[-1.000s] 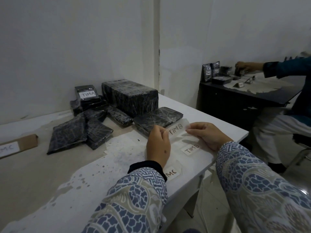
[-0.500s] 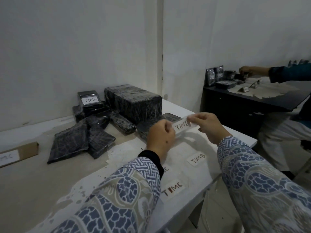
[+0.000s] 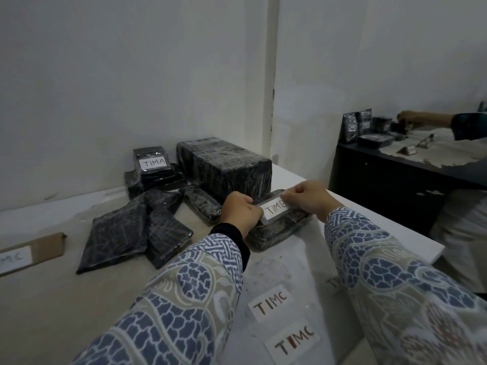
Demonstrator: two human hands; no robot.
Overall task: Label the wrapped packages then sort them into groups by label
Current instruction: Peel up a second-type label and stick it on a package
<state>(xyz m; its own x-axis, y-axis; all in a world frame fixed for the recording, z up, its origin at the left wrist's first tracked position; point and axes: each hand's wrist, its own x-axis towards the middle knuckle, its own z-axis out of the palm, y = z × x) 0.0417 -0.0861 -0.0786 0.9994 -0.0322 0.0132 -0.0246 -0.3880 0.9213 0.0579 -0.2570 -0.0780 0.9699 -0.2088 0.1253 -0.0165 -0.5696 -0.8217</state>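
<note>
A white label reading TIMB (image 3: 274, 208) lies on top of a flat black wrapped package (image 3: 279, 227) near the table's right side. My left hand (image 3: 241, 210) pinches the label's left end and my right hand (image 3: 308, 197) pinches its right end, both resting on the package. Behind stands a large black wrapped box (image 3: 224, 167). To its left a small package labelled TIMA (image 3: 152, 162) sits on a stack. Several flat unlabelled black packages (image 3: 137, 227) lie to the left. Two loose TIMC labels (image 3: 270, 302) (image 3: 293, 341) lie on the table near me.
A brown cardboard piece with a TIMC label (image 3: 29, 252) lies at the far left. The white table (image 3: 382, 227) ends at the right. Beyond it stands a dark desk (image 3: 395, 175) where another person's hand (image 3: 413, 119) handles black packages (image 3: 366, 127).
Both hands lifted the TIMB label off the table, carried it forward and set it down on the flat black package. The camera view moved closer.
</note>
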